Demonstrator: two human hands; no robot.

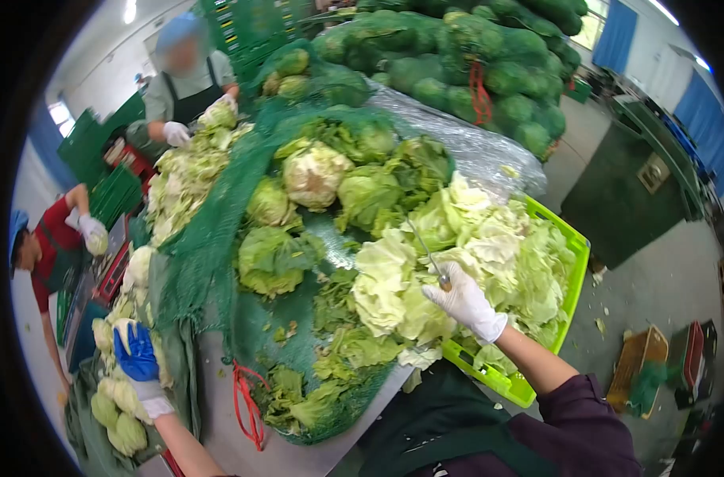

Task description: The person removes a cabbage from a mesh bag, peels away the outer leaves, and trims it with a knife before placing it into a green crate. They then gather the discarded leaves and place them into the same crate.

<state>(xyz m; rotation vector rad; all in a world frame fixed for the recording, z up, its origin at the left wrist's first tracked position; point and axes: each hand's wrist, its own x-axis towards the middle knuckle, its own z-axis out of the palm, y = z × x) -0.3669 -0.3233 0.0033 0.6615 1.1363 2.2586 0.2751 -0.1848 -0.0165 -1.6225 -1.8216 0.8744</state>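
My left hand (141, 362), in a glove with a blue coating and white cuff, reaches to the pile at left. Its fingers are spread against a pale trimmed cabbage (126, 327); no firm grip shows. My right hand (467, 300), in a white glove, is closed round the handle of a knife (427, 250). The thin blade points up and away over loose cabbage leaves (386, 278). Ahead lie several untrimmed cabbages on an opened green mesh bag (207, 238); one cabbage (317, 176) turns its brownish cut base toward me, another leafy cabbage (270, 261) sits nearer.
A lime-green crate (572, 238) heaped with leaves stands at right. Red cord (248, 405) hangs at the table's front edge (342, 453). Full mesh bags (489, 79) are stacked behind. Two co-workers in white gloves, one in a red shirt (53, 238), stand at left. A green bin (632, 187) stands farther right.
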